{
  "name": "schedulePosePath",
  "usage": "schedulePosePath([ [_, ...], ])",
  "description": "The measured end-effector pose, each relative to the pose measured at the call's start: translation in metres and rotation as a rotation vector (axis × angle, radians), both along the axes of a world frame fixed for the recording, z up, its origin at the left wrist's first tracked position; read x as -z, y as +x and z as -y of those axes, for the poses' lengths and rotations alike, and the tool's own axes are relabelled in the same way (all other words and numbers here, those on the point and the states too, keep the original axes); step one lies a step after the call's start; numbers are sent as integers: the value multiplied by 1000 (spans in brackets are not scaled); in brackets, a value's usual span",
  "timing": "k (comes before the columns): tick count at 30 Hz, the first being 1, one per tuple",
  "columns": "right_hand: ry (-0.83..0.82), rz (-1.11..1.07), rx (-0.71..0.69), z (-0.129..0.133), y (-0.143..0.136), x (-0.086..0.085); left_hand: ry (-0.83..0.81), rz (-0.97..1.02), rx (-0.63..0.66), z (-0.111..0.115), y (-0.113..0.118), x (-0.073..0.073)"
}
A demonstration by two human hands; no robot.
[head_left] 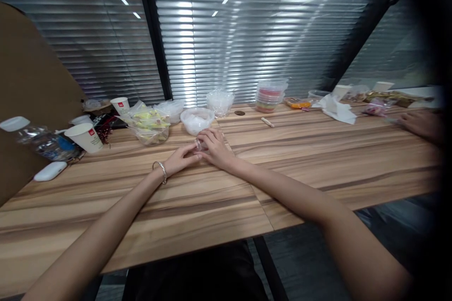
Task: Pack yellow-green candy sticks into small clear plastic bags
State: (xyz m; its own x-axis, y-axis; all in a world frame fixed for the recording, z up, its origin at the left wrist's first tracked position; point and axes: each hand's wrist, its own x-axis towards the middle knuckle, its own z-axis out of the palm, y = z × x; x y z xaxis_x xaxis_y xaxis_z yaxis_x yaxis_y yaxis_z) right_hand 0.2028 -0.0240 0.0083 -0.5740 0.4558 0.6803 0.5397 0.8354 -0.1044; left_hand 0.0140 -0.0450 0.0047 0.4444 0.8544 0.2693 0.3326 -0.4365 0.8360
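Both of my hands meet near the middle of the wooden table (169, 225), around a small clear plastic item (198, 145). My left hand (181, 159), with a silver bangle at the wrist, has its fingers closed against the item's left side. From the right, my right hand (215, 149) curls its fingers over and beside the same item. Just behind them sits a clear plastic bowl (197, 121) with whitish contents. To its left stands a bowl of yellow wrapped pieces (150, 127).
At left are paper cups (84, 138), a plastic bottle (47, 143) and a white case (50, 171). Stacked tubs (270, 96), a small stick (267, 122) and crumpled tissue (338, 108) lie to the right. Another person's hand (422, 124) rests at far right.
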Motion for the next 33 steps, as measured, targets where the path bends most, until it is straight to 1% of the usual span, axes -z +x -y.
schedulePosePath([
  [2,-10,5,-61,-1,-1,1,7,-13,2,1,1,-1],
  [5,-10,17,-106,-4,-4,2,50,-42,22,2,2,-2],
  [7,2,29,-108,-3,-5,3,4,-52,49,2,2,-2],
  [10,15,46,-64,0,-5,2,-38,-33,33,3,0,-1],
  [14,37,89,4,7,-5,-1,67,-17,-28,2,-1,-2],
  [18,33,105,42,8,-5,-1,1,41,24,2,1,-1],
  [21,32,113,82,9,-4,-2,2,71,5,1,1,-1],
  [23,41,128,108,10,-4,-3,17,60,-9,1,-1,-1],
  [26,60,155,141,11,-4,-4,15,-14,-28,1,-4,-4],
  [29,72,163,186,11,-5,-2,-29,-5,12,3,-4,-6],
  [31,73,148,230,9,-6,0,-82,56,63,4,-3,-6],
  [33,70,127,271,8,-6,1,-123,127,83,5,-1,-6],
])
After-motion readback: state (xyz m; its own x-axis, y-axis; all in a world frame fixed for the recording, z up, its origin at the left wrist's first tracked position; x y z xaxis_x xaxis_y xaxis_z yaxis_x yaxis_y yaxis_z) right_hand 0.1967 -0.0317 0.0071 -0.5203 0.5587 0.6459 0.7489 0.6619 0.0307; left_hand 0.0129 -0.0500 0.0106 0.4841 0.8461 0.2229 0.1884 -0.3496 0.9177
